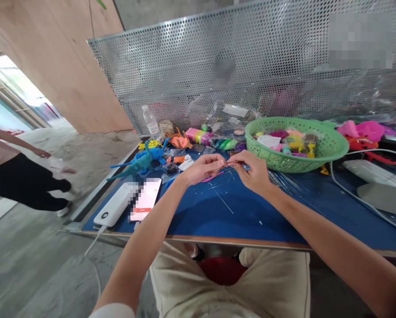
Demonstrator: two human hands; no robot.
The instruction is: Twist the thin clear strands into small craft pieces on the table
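Above the blue tabletop (198, 216), my left hand (206, 168) and my right hand (253, 171) meet fingertip to fingertip. Each is closed in a pinch around something thin and small between them, too fine to make out. Thin wires (222, 201) lie on the table just below my hands, and more wires (286, 182) spread to the right of my right hand. A pink strip (212, 177) rests under my left hand's fingers. Just behind my right hand stands a green basket (294, 164) holding colourful pieces.
Blue and teal figures (141, 161), a white power bank (113, 207) and a phone (147, 201) lie at the left. A bottle (151, 123) stands near the mesh panel (184, 66). A white cable (350, 187) crosses the right side. A person (15, 172) is at far left.
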